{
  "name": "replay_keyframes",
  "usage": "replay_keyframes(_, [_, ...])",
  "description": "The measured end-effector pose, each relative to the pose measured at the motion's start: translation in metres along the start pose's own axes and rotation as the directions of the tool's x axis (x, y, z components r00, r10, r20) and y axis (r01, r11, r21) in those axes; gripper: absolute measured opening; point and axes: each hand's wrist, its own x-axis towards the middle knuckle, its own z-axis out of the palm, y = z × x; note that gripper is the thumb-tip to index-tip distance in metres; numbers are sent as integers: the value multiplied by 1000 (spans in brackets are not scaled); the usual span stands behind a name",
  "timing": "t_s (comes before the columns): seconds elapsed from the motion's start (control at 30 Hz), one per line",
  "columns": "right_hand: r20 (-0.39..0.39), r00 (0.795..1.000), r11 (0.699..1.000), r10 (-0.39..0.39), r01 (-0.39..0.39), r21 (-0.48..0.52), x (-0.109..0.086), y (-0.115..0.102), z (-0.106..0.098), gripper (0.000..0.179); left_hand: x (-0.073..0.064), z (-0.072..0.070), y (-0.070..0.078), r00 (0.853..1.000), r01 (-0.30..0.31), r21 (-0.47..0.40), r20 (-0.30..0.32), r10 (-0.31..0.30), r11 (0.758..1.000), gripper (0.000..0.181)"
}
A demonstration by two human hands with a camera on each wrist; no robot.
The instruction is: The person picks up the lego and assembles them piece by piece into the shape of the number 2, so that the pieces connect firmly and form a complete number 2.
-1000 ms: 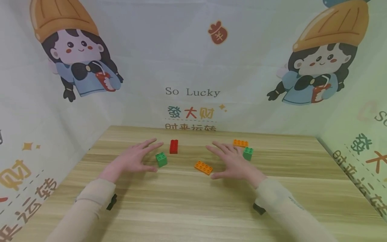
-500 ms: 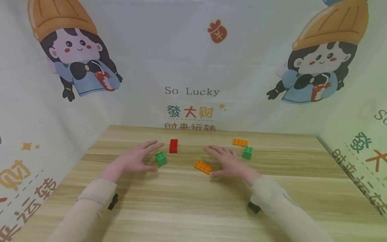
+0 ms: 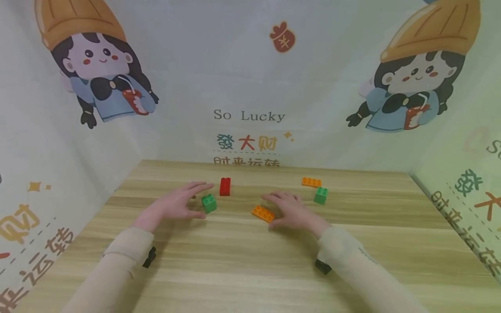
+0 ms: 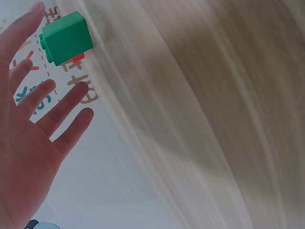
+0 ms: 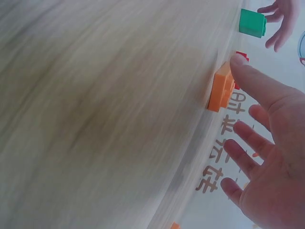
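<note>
My left hand reaches over the table with its fingers spread, thumb and fingertips to either side of a green building block. In the left wrist view that green block sits beyond the spread fingers, and nothing is in the palm. My right hand hovers beside an orange flat building block, thumb near its right end. The right wrist view shows the thumb overlapping the orange block, the other fingers loosely bent. Just behind the left hand's green block lies a red block.
At the back right, a second orange block lies behind another green block. The wooden table meets printed white cloth walls at its back and sides. Dark wrist devices hang under the sleeves.
My right hand has moved left and closer to the near orange block, uncovering the green block behind it. The left hand has shifted only slightly. The blocks keep their places.
</note>
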Motion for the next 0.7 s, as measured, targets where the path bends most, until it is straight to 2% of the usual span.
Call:
replay_keyframes(0.4, [7,997,997,75,-75,7,7,-3,6,70,2,-3,3,999,18,-71,33,-16,997,89])
replay_keyframes(0.7, [34,995,996,93,-94,13,8,-1,6,57,5,-2,3,999,-9,-98,45,13,995,83])
